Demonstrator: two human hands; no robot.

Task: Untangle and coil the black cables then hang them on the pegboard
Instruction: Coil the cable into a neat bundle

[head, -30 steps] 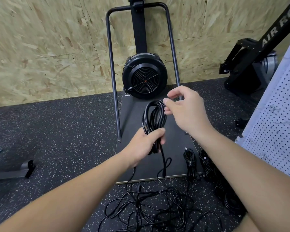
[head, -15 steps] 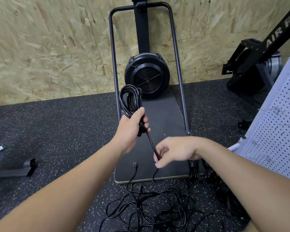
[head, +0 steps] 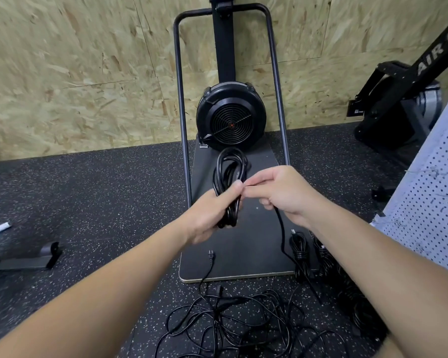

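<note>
Your left hand (head: 212, 215) has a closed grip round the middle of the coil (head: 229, 184), held above the platform (head: 243, 244). Just right, your right hand (head: 282, 192) pinches the loose cable (head: 282, 233); its fingertips are hidden. The tangle (head: 233, 321) on the floor is cut off below.

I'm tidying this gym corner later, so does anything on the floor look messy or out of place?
Yes: a tangled heap of black cable sprawls loose on the speckled floor in front of the machine's base board, with a plug end straying onto the board. Coiled bundles beside it look tidy.
</note>
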